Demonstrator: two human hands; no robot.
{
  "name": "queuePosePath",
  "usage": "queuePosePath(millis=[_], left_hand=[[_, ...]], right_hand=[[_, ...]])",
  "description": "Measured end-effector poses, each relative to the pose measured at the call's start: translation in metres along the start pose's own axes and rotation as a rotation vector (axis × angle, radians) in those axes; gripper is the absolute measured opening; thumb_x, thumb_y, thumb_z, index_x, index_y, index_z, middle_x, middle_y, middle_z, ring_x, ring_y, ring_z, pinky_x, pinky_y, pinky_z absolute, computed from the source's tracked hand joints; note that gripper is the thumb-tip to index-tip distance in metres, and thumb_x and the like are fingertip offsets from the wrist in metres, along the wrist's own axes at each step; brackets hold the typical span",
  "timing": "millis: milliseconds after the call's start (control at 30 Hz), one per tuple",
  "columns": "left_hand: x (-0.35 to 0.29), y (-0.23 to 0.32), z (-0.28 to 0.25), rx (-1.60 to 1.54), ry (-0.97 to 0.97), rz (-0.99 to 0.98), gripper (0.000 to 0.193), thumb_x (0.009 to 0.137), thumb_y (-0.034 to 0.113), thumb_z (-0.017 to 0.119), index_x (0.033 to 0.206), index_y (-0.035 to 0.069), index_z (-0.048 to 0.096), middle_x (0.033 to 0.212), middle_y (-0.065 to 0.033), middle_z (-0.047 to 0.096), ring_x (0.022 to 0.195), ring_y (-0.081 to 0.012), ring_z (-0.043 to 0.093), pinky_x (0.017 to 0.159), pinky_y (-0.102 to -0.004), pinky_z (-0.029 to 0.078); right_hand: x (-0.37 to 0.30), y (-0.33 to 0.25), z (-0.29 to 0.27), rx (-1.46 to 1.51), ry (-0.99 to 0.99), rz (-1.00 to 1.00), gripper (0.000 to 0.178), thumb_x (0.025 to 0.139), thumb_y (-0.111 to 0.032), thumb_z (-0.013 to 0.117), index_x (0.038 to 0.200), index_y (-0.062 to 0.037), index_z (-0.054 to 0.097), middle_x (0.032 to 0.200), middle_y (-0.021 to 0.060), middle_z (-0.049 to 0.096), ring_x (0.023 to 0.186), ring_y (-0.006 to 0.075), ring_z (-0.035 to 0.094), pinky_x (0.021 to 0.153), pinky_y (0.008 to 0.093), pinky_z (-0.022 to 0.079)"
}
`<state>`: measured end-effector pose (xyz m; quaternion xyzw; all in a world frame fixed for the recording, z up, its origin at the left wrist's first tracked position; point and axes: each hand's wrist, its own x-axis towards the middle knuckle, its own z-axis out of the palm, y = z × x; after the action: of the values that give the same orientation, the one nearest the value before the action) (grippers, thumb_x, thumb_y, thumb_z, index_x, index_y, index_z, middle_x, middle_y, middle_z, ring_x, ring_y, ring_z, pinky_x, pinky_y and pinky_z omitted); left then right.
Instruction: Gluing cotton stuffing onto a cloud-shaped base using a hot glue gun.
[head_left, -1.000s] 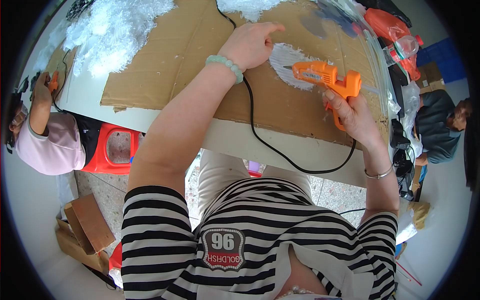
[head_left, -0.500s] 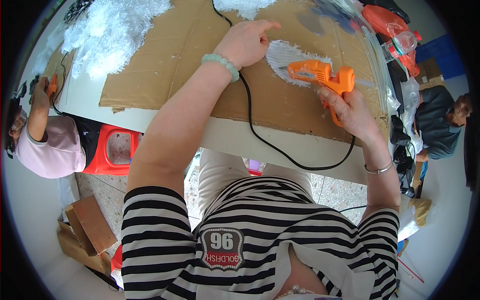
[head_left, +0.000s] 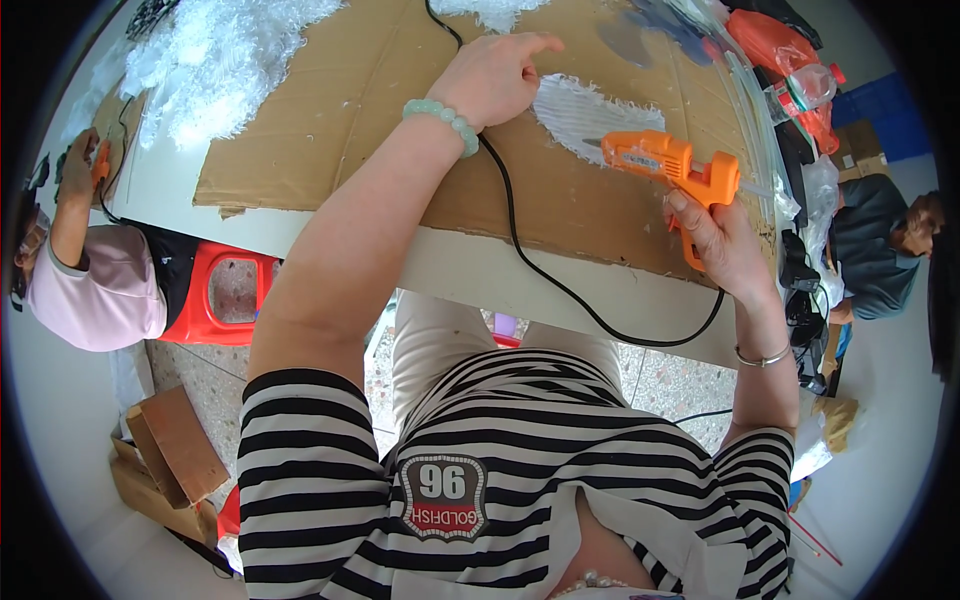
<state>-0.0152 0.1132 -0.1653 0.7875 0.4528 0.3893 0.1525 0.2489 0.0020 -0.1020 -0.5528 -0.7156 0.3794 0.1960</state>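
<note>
My right hand [head_left: 728, 245] is wrapped round the handle of an orange hot glue gun [head_left: 655, 155], a clear glue stick [head_left: 755, 187] sticking out of its back. The gun's nozzle points left, over or against the lower edge of a white ribbed piece of fabric [head_left: 590, 108] with frayed edges; contact is unclear. This fabric lies on a brown cardboard sheet [head_left: 380, 90]. My left hand [head_left: 490, 80] rests at the fabric's left edge, index finger stretched out to the right. Its other fingers are partly hidden, and I see nothing held in it.
A black cord [head_left: 540, 270] loops from under my left wrist toward the gun. White shredded material [head_left: 225, 65] is heaped at the far left. Clear glue sticks [head_left: 740, 100] and a plastic bottle [head_left: 808, 88] lie right. One person [head_left: 95, 285] sits left with an orange tool, another [head_left: 880, 250] right.
My right hand has drawn the glue gun to the right and slightly toward me, so its nozzle has come back from the fabric's middle to its lower edge. My left hand stays beside the fabric.
</note>
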Motion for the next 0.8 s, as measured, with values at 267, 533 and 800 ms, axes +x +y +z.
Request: queuePosePath(millis=[267,533,800], left_hand=[[-0.001,0.004,-0.004,-0.029,-0.031,-0.046,0.039,0.078,0.002,0.053,0.116,0.011,0.058,0.069,-0.0055,0.06,0.066,-0.0181,0.056,0.067,-0.0298,0.047],[-0.002,-0.009,-0.013,0.255,0.074,0.019,0.026,0.08,0.011,0.059,0.105,0.011,0.064,0.078,-0.0079,0.065,0.078,-0.0255,0.06,0.073,-0.0371,0.048],[-0.006,0.007,-0.01,0.361,0.01,0.054,0.011,0.075,0.017,0.067,0.085,0.012,0.07,0.079,-0.0055,0.064,0.084,-0.0266,0.055,0.077,-0.0388,0.045]], right_hand=[[0.001,0.006,0.0,-0.05,0.008,-0.026,0.032,0.093,-0.034,0.053,0.106,-0.0039,0.052,0.08,0.0009,0.054,0.072,0.0089,0.051,0.064,0.0236,0.041],[0.007,-0.002,-0.002,0.559,0.145,-0.048,0.041,0.092,-0.042,0.052,0.107,-0.0037,0.054,0.086,0.0053,0.06,0.075,0.0132,0.059,0.064,0.0248,0.046],[0.047,-0.002,0.018,0.928,0.262,-0.121,0.033,0.097,-0.033,0.042,0.1,-0.0029,0.054,0.088,0.0079,0.059,0.08,0.0161,0.06,0.075,0.0368,0.055]])
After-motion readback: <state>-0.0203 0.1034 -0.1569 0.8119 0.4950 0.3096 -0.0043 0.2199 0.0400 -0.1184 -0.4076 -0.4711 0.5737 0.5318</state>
